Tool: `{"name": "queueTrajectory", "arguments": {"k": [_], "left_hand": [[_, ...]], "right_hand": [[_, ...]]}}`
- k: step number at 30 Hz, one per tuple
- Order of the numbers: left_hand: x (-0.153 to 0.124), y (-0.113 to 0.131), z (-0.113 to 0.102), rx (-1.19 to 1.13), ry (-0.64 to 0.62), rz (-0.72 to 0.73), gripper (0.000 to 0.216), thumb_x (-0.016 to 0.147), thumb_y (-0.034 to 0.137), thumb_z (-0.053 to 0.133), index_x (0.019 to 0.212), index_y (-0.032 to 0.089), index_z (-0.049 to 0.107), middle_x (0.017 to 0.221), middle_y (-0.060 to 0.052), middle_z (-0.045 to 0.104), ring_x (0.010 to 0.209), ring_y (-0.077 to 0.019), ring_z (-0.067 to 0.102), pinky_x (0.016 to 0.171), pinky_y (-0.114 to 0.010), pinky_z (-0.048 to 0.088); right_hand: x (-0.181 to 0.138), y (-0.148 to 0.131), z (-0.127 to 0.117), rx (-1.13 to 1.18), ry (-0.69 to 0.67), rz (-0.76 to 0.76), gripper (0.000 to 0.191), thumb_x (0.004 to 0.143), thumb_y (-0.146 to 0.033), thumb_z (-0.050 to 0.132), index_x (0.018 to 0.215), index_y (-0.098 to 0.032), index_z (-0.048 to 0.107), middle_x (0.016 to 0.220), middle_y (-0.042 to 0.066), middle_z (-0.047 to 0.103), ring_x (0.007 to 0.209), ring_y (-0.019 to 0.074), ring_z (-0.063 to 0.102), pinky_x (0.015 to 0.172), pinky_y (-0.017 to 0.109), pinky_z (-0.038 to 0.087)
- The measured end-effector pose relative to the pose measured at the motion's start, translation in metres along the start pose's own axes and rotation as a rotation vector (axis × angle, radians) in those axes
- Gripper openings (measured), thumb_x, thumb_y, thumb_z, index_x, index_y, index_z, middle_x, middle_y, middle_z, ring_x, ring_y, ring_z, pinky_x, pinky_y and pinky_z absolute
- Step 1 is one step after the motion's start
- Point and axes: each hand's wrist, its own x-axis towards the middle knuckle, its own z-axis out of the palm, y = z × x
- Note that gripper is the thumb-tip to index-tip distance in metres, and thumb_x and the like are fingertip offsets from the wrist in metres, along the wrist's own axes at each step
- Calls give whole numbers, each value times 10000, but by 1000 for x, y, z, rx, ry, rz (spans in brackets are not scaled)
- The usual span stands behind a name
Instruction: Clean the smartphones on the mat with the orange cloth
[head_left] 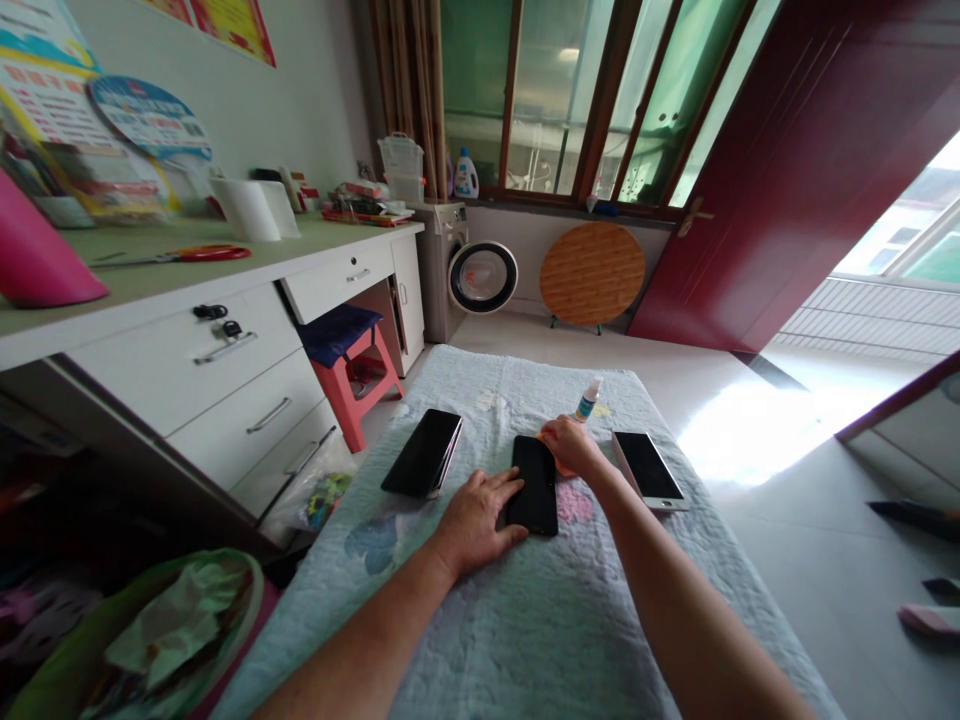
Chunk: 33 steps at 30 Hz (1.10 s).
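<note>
A black smartphone [535, 490] lies face up on a pale blue quilted cloth [480, 640]. My left hand [476, 525] steadies it, fingers along its left edge and thumb at the lower corner. At the phone's upper right edge, my right hand [574, 447] is closed on an orange cloth [561, 468], mostly hidden under the fingers. Just beyond that hand stands a small spray bottle [589, 398] with a white cap. Further left lies a black-screened device [424, 452] raised on something I cannot make out. To the right is a white-framed phone [649, 470], also raised.
A white desk [247, 350] with drawers runs along the left, a red stool [364, 390] beside it. At the lower left stands a filled bin [259, 590]. Beyond are a washing machine [442, 265] with its door ajar and a round wooden tabletop [592, 272].
</note>
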Motion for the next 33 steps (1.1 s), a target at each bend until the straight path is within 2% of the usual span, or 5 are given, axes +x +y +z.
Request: {"name": "queueTrajectory", "arguments": {"k": [8,12,22,30,33], "left_hand": [[0,0,1,38,4,3,614,767,462,671,1313,221,526,1440,-57,446,1197,-291,467,1035,-417,355],[1,-1,1,53,3,7,614,779,488,653,1311,207,527,1443,-73,440,1225,-297,451,1051,-425,340],[1,-2,2,75,-4,20,624,787,510,639,1309,185,531,1431,-93,456,1223,-297,466,1050,-424,346],[0,-1,3,63,29,12,599,755,413,695,1298,218,536,1423,-66,470,1221,-278,471,1053,-415,351],[0,-1,3,54,33,18,593,754,406,698,1293,217,539,1420,-67,472,1224,-277,471,1053,-414,353]], "right_hand": [[-36,1,2,35,75,19,211,915,-250,448,917,-141,629,912,83,646,842,169,584,746,248,386],[-59,-7,3,138,72,-86,136,883,-208,478,854,-170,606,869,54,630,793,148,566,723,234,376],[-105,-20,-19,361,-191,-266,156,750,-101,501,747,-190,629,767,6,664,703,117,582,644,201,375],[-109,-2,-23,389,-416,-225,231,677,-117,526,773,-205,717,753,-5,702,678,127,607,610,202,390],[-108,4,-26,339,-361,-168,194,673,-137,535,739,-184,710,693,3,677,631,122,570,566,204,363]]}}
